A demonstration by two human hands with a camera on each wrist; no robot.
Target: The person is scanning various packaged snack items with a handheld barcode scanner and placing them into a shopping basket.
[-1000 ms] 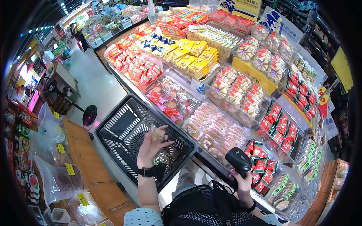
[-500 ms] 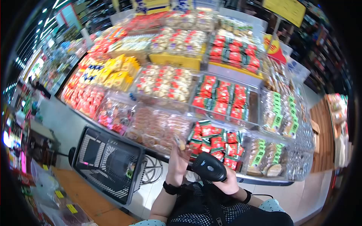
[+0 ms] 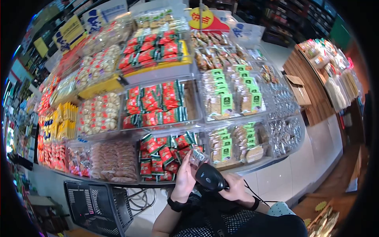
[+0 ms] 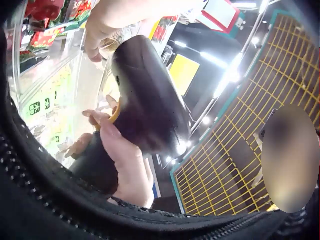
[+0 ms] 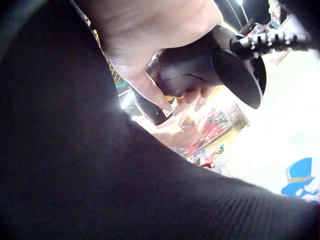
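In the head view my left hand point(image 3: 184, 181) pinches a small clear-wrapped snack packet point(image 3: 198, 157) between thumb and fingers, over the front edge of the display. My right hand point(image 3: 235, 188) grips the handle of a black barcode scanner point(image 3: 209, 177), whose head points at the packet from close by. The left wrist view shows the scanner point(image 4: 145, 95) from the side, with right-hand fingers point(image 4: 125, 155) curled round its handle. Most of the packet is hidden there behind the scanner. In the right wrist view the scanner's handle point(image 5: 190, 70) ends in a coiled cable point(image 5: 265, 46).
A tiered display holds red packets point(image 3: 160, 160), green-labelled packs point(image 3: 226, 148) and pink-wrapped snacks point(image 3: 114, 158) in clear bins. A black shopping basket point(image 3: 92, 207) stands at lower left. Another wooden stand point(image 3: 312, 85) with bagged goods is at the right.
The view has turned right, away from the basket. My left hand has brought the packet from over the basket to in front of the scanner, and the right hand has raised the scanner towards it.
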